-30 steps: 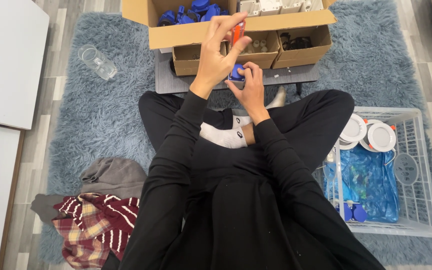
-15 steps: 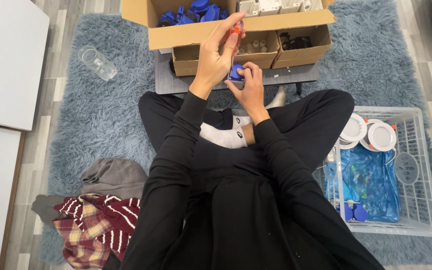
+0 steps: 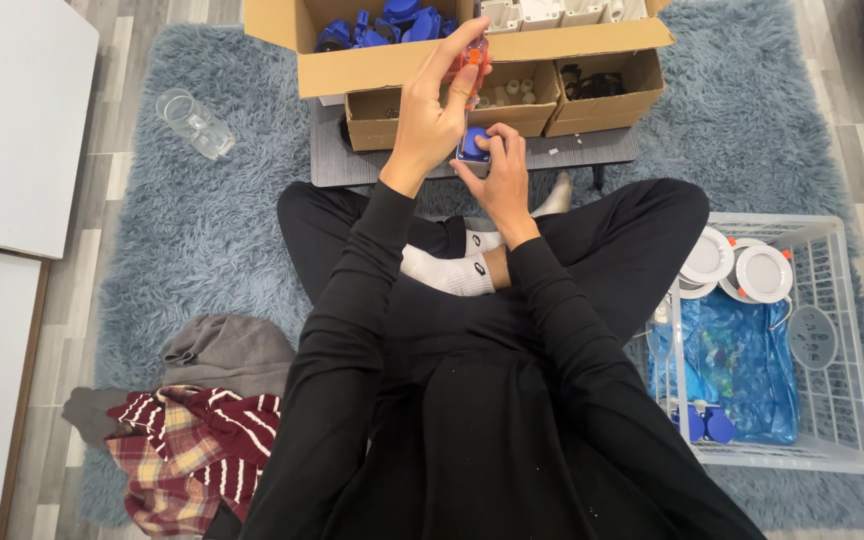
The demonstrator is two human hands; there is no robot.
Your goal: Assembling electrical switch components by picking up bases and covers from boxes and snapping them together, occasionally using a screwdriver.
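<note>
screwdriver (image 3: 470, 75) shaft hidden, blue part (image 3: 475, 143) half-covered

From my seat I could not see the tip of the orange-handled screwdriver (image 3: 470, 75); it was buried between my left hand (image 3: 430, 120) and the small blue part (image 3: 474, 143), which my right hand (image 3: 500, 180) covered on its lower side. What kind of part it was stayed too small to tell. The large cardboard box (image 3: 402, 62) was cut off by the top edge, so the blue pieces (image 3: 392, 22) and white pieces (image 3: 542, 12) inside showed only partly. The contents of the two smaller boxes (image 3: 512, 100) were dark and unclear. The blue plastic bag (image 3: 742, 365) in the white basket (image 3: 832, 400) hid whatever lay inside it.
</note>
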